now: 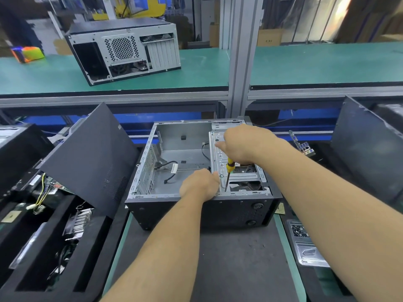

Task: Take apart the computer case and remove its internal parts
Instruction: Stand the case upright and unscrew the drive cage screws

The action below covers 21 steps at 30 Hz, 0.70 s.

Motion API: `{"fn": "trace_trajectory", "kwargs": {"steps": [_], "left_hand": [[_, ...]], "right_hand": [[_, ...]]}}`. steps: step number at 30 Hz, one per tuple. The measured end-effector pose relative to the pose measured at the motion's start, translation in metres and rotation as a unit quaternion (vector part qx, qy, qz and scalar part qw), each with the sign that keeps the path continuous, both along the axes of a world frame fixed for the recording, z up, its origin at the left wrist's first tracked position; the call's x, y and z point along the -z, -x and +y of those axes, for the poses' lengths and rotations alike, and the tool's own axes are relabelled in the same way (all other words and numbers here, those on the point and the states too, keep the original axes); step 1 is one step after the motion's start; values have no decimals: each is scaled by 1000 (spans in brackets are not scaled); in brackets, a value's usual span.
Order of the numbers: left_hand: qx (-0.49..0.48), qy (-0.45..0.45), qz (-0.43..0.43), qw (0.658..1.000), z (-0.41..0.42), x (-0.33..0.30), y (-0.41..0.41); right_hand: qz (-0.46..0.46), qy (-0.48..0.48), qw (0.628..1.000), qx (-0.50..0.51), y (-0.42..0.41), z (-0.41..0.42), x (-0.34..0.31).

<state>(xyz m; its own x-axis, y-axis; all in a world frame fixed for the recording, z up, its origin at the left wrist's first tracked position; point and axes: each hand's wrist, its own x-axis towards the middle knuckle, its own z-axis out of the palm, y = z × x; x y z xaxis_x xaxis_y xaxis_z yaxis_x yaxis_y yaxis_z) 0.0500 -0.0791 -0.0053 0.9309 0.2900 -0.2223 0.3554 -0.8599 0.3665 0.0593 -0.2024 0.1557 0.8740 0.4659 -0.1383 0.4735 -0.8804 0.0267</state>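
Head view: the open case (202,171) lies on its side on the dark mat (229,258), mid-bench, its main bay stripped to bare metal with 1 loose cable (169,171). The right hand (242,143) grips a yellow-handled screwdriver (229,171), tip down at the drive cage (239,171). The left hand (199,184), fingers curled, holds the cage's near-left edge. A black side panel (91,155) leans at left; a second case (124,49) sits on the far bench.
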Motion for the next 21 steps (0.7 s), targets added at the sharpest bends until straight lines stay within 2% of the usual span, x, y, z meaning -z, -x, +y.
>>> {"fn": "trace_trajectory", "kwargs": {"steps": [2,6,11,14,17,21], "left_hand": [[0,0,2,1000,0,0,-1],[1,1,-3,1000,1,1,1],[4,3,-4,1000,1,1,1],[5,6,-4,1000,1,2,0],[0,14,-1,1000,0,2,0],[1,16,0,1000,0,1,-1]], "right_hand": [[-4,9,1000,-19,1,-1,-1],[54,-26,996,-71,2,-3,-4],[113,-50,989,-84,4,-5,-9],[83,-59,993,-67,4,-1,-4],[26,-27,999,-9,1,1,0],[18,-7,999,-45,0,1,0]]}}
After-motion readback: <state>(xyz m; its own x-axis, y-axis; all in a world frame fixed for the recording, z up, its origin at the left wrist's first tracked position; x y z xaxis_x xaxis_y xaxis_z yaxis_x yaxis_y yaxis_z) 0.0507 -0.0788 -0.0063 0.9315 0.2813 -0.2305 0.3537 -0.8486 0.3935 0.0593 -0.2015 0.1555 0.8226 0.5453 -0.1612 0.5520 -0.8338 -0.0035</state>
